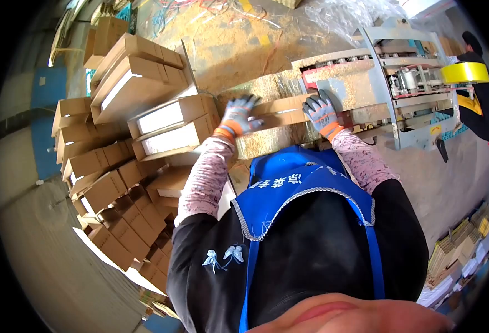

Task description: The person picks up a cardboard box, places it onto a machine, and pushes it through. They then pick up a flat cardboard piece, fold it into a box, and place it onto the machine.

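Both hands wear grey gloves with orange cuffs. A long brown cardboard box (282, 111) lies across the worn work surface between them. My left hand (239, 116) is at the box's left end, its fingers spread. At the right end, my right hand (321, 114) rests on the box with its fingers stretched out over the cardboard. Beside my left hand stand brown cartons (200, 129) with white panels on their sides. To the right of my right hand is a metal taping machine (381, 89).
Stacks of cartons (123, 236) fill the left side. A yellow tape roll (465, 72) sits on the machine. Beyond it, at the far right, is another person in dark clothes (480, 105). Clear plastic film (338, 19) and scraps lie on the floor ahead.
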Demonstrator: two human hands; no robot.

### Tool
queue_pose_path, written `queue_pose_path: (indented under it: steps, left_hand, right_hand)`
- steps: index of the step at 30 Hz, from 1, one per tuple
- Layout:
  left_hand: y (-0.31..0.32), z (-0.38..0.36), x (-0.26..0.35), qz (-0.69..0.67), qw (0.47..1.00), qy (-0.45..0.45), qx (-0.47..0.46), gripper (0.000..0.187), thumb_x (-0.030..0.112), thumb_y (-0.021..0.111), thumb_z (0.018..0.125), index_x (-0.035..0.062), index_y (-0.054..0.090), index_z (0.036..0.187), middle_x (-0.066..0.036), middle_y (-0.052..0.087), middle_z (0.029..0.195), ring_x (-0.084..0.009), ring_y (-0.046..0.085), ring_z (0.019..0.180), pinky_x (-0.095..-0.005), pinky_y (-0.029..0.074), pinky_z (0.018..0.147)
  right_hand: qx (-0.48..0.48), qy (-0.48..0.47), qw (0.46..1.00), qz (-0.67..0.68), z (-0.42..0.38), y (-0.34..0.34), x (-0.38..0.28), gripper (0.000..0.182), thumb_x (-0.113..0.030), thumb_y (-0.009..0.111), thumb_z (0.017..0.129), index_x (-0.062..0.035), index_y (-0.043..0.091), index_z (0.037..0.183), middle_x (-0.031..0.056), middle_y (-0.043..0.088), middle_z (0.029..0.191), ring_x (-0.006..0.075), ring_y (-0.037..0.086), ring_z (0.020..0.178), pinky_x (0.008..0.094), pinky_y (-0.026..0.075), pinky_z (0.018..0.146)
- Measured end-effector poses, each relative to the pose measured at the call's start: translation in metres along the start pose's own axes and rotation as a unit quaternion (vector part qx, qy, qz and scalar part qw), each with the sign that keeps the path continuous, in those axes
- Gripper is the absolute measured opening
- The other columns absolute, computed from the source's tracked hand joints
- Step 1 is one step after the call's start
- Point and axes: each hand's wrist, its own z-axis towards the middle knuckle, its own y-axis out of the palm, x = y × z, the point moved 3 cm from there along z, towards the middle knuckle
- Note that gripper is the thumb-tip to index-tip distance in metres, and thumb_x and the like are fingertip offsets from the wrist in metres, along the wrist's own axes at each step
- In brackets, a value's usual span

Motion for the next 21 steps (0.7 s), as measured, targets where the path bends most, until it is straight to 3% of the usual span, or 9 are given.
queue_pose_path:
  steps: [1, 2, 5, 10, 11, 14, 17, 18, 21]
  left_hand:
    - [0.023, -0.005, 0.018, 0.025, 0.998, 0.021, -0.045, 0.094, 0.048, 0.069, 0.064, 0.0187, 0.022, 0.14, -0.014, 0.023, 0.144, -0.0324, 0.021, 0.132, -0.0546, 0.015, 0.104]
    - [0.036, -0.022, 0.033, -0.017, 0.997, 0.019, 0.077, 0.096, 0.051, 0.066, 0.065, 0.0198, 0.017, 0.141, -0.013, 0.021, 0.144, -0.0342, 0.019, 0.132, -0.0545, 0.011, 0.105]
    - [0.067, -0.019, 0.029, 0.014, 0.986, 0.019, 0.167, 0.08, 0.047, 0.061, 0.073, 0.0218, 0.025, 0.139, -0.012, 0.025, 0.143, -0.0352, 0.02, 0.131, -0.0568, 0.01, 0.104]
    - [0.06, 0.002, 0.056, 0.004, 0.986, -0.011, 0.165, 0.066, 0.043, 0.055, 0.077, 0.0201, 0.033, 0.135, -0.012, 0.029, 0.141, -0.0351, 0.028, 0.128, -0.0601, 0.015, 0.101]
    - [0.06, 0.014, 0.067, -0.004, 0.984, -0.001, 0.179, 0.063, 0.044, 0.052, 0.079, 0.0193, 0.034, 0.134, -0.011, 0.03, 0.14, -0.0347, 0.029, 0.127, -0.0604, 0.017, 0.1]
    - [0.095, 0.053, 0.085, 0.026, 0.995, -0.019, 0.093, 0.059, 0.044, 0.044, 0.083, 0.0181, 0.032, 0.135, -0.008, 0.031, 0.14, -0.0333, 0.03, 0.127, -0.0562, 0.02, 0.101]
    - [0.061, 0.052, 0.104, 0.031, 0.979, 0.084, 0.185, 0.051, 0.042, 0.032, 0.091, 0.0148, 0.033, 0.134, -0.006, 0.032, 0.141, -0.0158, 0.031, 0.127, -0.0396, 0.024, 0.104]
    - [0.064, 0.043, 0.101, 0.031, 0.979, 0.079, 0.185, 0.051, 0.042, 0.032, 0.091, 0.0148, 0.033, 0.134, -0.006, 0.032, 0.141, -0.0158, 0.031, 0.127, -0.0396, 0.024, 0.104]
    - [0.112, -0.012, 0.074, -0.249, 0.953, 0.005, 0.175, 0.047, 0.038, 0.039, 0.086, 0.0122, 0.045, 0.125, -0.009, 0.042, 0.131, -0.0217, 0.039, 0.119, -0.0432, 0.029, 0.099]
  right_hand:
    - [0.013, 0.022, 1.0, -0.008, -0.003, 0.004, -0.002, 0.02, -0.024, 0.049, 0.081, -0.0152, 0.062, 0.094, 0.0034, 0.059, 0.106, 0.0215, 0.053, 0.097, 0.043, 0.034, 0.095]
    - [-0.002, 0.026, 1.0, -0.01, -0.004, 0.009, -0.003, 0.021, -0.023, 0.049, 0.081, -0.0153, 0.062, 0.094, 0.0038, 0.059, 0.106, 0.0223, 0.053, 0.098, 0.0437, 0.038, 0.089]
    - [-0.01, -0.002, 1.0, -0.021, 0.002, -0.003, -0.005, 0.022, -0.023, 0.048, 0.08, -0.0154, 0.062, 0.096, 0.0039, 0.058, 0.108, 0.0231, 0.051, 0.101, 0.0436, 0.037, 0.088]
    - [0.017, 0.053, 0.998, 0.042, 0.035, -0.035, -0.015, 0.024, -0.022, 0.055, 0.077, -0.0127, 0.06, 0.099, 0.0074, 0.056, 0.111, 0.0259, 0.048, 0.108, 0.0487, 0.03, 0.097]
    - [0.078, 0.029, 0.992, 0.096, 0.052, -0.048, -0.031, 0.026, -0.024, 0.058, 0.077, -0.0124, 0.061, 0.1, 0.0082, 0.057, 0.109, 0.0267, 0.05, 0.104, 0.0448, 0.033, 0.096]
    - [-0.02, -0.092, 0.963, 0.253, 0.11, -0.071, -0.118, 0.038, -0.031, 0.061, 0.075, -0.0138, 0.057, 0.109, 0.0084, 0.055, 0.113, 0.026, 0.052, 0.101, 0.0395, 0.038, 0.091]
    - [-0.047, -0.251, 0.928, 0.271, 0.162, -0.065, -0.213, 0.044, -0.034, 0.061, 0.076, -0.0153, 0.054, 0.115, 0.0076, 0.051, 0.12, 0.0247, 0.054, 0.1, 0.0372, 0.041, 0.087]
    - [-0.062, -0.275, 0.926, 0.249, 0.172, -0.061, -0.239, 0.042, -0.034, 0.059, 0.077, -0.016, 0.054, 0.115, 0.0077, 0.05, 0.121, 0.0244, 0.055, 0.098, 0.0367, 0.043, 0.083]
    - [-0.1, -0.288, 0.923, 0.236, 0.19, -0.022, -0.285, 0.035, -0.032, 0.053, 0.08, -0.0175, 0.055, 0.112, 0.0078, 0.053, 0.118, 0.0234, 0.06, 0.086, 0.0364, 0.046, 0.07]
